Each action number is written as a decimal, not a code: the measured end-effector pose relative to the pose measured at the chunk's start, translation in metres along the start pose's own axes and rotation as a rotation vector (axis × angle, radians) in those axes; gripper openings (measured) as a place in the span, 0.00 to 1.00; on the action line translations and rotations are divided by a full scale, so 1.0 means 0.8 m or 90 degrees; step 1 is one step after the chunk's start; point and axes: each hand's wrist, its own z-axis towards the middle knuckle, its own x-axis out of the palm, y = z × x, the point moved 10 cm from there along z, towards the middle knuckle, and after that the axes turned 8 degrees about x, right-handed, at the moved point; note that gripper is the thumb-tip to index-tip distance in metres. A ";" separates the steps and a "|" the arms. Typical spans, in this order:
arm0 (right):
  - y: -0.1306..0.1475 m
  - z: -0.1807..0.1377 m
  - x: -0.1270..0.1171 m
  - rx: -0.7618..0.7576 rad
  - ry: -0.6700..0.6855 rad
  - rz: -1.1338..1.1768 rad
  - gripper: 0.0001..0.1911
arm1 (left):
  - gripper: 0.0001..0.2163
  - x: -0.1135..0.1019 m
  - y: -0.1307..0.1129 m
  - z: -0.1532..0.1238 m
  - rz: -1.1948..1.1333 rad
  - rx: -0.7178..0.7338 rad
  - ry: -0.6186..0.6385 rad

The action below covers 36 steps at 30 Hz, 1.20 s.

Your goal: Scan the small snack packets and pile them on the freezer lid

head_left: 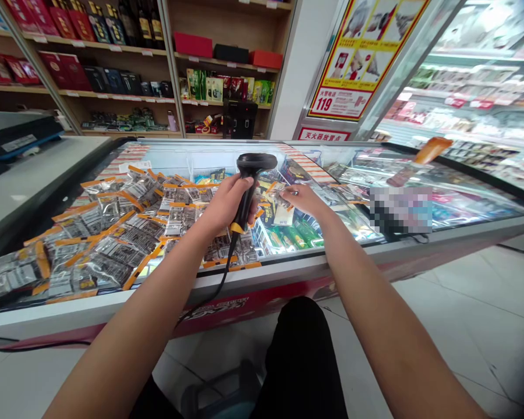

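My left hand (227, 203) is closed around the handle of a black barcode scanner (253, 169) with a yellow band near its base and a cable hanging down over the freezer edge. The scanner head points toward a small clear packet (278, 196) with orange trim. My right hand (303, 198) pinches that packet just to the right of the scanner. Both hands hover over the glass top of a chest freezer (288, 267). Many similar orange-trimmed packets (113, 233) lie spread over the glass to the left.
Green packages (294, 235) show through the freezer glass below my hands. Wooden shelves (126, 75) with boxes and bottles stand behind. A grey counter (30, 174) is at the left, a refrigerated display (471, 105) at the right. The white tiled floor (463, 308) lies right.
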 end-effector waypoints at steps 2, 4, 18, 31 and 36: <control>0.000 -0.001 0.001 0.001 0.000 0.145 0.16 | 0.16 0.000 -0.001 0.000 0.000 0.002 0.000; -0.003 -0.001 0.000 0.021 -0.019 0.306 0.22 | 0.16 0.000 -0.002 -0.001 -0.001 0.005 -0.002; 0.016 -0.010 0.018 0.161 0.134 0.766 0.10 | 0.14 0.039 0.022 -0.018 0.013 -0.099 0.189; 0.012 -0.011 0.019 0.169 0.129 0.774 0.08 | 0.13 0.039 0.026 -0.021 0.044 -0.124 0.197; 0.022 0.002 0.019 0.009 0.097 0.592 0.11 | 0.12 0.037 0.020 -0.018 0.042 -0.102 0.177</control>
